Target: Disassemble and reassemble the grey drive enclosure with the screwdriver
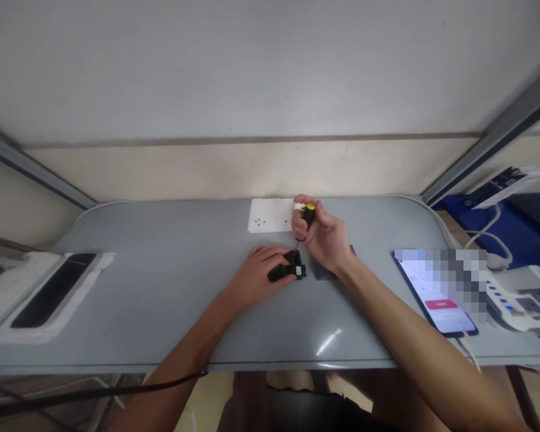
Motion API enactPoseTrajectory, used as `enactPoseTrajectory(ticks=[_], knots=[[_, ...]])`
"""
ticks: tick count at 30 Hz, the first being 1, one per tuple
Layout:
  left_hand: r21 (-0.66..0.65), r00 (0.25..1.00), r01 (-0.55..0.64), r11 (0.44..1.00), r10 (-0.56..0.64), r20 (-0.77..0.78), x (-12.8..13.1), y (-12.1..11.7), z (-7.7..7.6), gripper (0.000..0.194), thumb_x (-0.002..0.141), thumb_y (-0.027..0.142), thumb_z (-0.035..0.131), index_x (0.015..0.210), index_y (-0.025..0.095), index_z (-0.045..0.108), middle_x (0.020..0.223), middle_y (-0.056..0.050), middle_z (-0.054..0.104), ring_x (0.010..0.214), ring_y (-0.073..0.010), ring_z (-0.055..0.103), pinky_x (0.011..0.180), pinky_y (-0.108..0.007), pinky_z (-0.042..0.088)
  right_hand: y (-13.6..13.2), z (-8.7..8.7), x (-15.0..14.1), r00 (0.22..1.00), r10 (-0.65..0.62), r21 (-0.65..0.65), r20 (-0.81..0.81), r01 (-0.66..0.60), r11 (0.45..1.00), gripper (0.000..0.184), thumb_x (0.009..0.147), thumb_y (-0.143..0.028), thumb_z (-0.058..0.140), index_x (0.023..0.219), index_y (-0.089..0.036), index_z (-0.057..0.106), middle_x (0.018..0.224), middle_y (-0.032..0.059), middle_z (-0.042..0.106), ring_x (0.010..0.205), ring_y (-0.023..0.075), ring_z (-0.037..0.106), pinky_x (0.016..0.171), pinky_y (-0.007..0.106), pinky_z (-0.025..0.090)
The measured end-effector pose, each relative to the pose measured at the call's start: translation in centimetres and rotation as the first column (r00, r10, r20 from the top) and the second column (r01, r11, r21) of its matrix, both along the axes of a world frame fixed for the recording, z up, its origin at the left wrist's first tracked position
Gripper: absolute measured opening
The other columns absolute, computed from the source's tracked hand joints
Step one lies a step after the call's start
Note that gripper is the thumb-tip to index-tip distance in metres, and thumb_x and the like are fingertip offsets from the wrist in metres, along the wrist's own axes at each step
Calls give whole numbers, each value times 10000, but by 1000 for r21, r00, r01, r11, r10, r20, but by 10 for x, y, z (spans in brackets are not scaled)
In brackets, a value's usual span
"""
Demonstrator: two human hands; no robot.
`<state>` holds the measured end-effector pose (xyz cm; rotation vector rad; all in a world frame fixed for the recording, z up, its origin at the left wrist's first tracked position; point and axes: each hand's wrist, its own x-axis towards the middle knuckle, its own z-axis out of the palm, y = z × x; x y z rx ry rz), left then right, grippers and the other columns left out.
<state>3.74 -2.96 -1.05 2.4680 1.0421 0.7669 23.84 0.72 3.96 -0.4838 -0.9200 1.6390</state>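
My right hand is closed around a screwdriver with a dark handle and a yellow end cap. Its thin shaft slants down to a small black device on the grey table. My left hand grips that device from the left, thumb along its near side. A small white label shows on the device; what exactly it is cannot be made out. Just behind my hands lies a white sheet of paper with several tiny dark screws on it. A flat dark piece sits partly under my right wrist.
A lit phone with a cable lies on the right, beside a white power strip. On the left, a dark phone-shaped slab rests on white material. Grey metal posts flank the grey table, and a wall rises behind.
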Motion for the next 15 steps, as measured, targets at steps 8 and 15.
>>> enactPoseTrajectory(ticks=[8, 15], knots=[[8, 1000, 16, 1000, -16, -24, -1, -1, 1, 160, 968, 387, 706, 1037, 243, 706, 1347, -57, 719, 1264, -234, 660, 1098, -455, 470, -1, -2, 6, 991, -96, 108, 88, 87, 990, 254, 931, -470, 697, 879, -242, 597, 901, 18, 545, 808, 164, 513, 729, 312, 412], [-11, 1000, -11, 1000, 11, -17, 1, 1, 1, 185, 947, 421, 716, 1014, 249, 716, 1309, -52, 736, 1208, -243, 685, 1095, -469, 479, -13, 7, -2, 992, -41, 17, 120, 39, 999, 414, 991, -681, 463, 1043, -287, 578, 719, -6, 435, 648, 186, 415, 638, 345, 401]])
